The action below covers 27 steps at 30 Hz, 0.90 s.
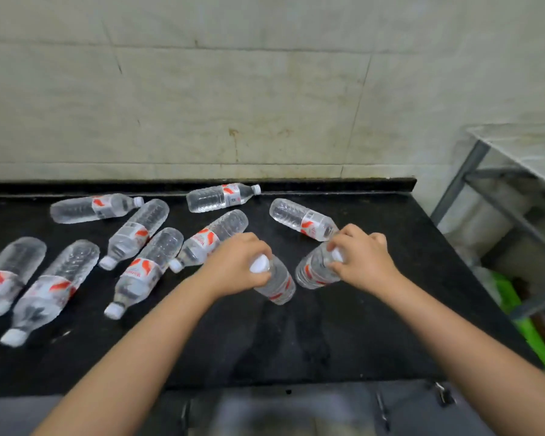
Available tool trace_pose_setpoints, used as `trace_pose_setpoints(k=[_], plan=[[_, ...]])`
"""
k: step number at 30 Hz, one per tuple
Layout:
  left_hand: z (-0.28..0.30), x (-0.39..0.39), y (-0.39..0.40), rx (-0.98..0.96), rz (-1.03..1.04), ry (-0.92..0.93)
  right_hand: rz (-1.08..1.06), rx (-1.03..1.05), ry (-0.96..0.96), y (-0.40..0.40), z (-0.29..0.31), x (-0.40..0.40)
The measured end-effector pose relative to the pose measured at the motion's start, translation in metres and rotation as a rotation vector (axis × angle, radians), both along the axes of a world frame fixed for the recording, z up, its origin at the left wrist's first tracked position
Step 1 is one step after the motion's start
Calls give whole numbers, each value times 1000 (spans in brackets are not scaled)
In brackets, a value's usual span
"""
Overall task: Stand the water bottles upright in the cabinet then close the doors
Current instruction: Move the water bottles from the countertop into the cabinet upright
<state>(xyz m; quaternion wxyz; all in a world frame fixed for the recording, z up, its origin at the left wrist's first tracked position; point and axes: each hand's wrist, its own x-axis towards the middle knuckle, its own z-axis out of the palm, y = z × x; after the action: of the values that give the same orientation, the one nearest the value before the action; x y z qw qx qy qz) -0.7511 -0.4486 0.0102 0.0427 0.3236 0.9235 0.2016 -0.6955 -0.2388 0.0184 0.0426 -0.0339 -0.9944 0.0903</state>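
Several clear water bottles with red and white labels and white caps lie on their sides on a black countertop [343, 335]. My left hand [236, 262] grips one bottle [277, 286] by its neck, and that bottle stands nearly upright on the counter. My right hand [364, 256] holds a second bottle [312, 272] by its cap end, also close to upright. Another bottle [302, 218] lies just behind my right hand. Grey cabinet doors [406, 410] with metal handles show blurred below the counter's front edge; whether they are ajar I cannot tell.
A stained tiled wall [233, 105] rises behind the counter. At the right stands a metal-framed shelf [472, 171] with a pale top, and something green [523, 328] lies on the floor below it. The lying bottles crowd the counter's left and back.
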Motion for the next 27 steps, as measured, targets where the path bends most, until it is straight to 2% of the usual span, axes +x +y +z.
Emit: trace_pose_setpoints(k=[5, 9, 12, 16, 19, 24, 27], plan=[[-6, 78, 18, 65, 205, 113, 157, 49, -74, 17, 9, 81], [-15, 154, 32, 123, 355, 184, 256, -12, -98, 30, 8, 139], [-13, 195, 31, 98, 436, 199, 267, -67, -164, 35, 13, 165], [-28, 234, 30, -10, 439, 74, 313, -108, -294, 36, -10, 195], [-60, 257, 28, -83, 346, -109, 343, -108, -412, 32, -53, 218], [-142, 270, 24, -270, 190, -434, 268, -105, -508, 24, -156, 240], [-206, 264, 32, -338, 145, -498, 175, -93, -534, 19, -232, 237]])
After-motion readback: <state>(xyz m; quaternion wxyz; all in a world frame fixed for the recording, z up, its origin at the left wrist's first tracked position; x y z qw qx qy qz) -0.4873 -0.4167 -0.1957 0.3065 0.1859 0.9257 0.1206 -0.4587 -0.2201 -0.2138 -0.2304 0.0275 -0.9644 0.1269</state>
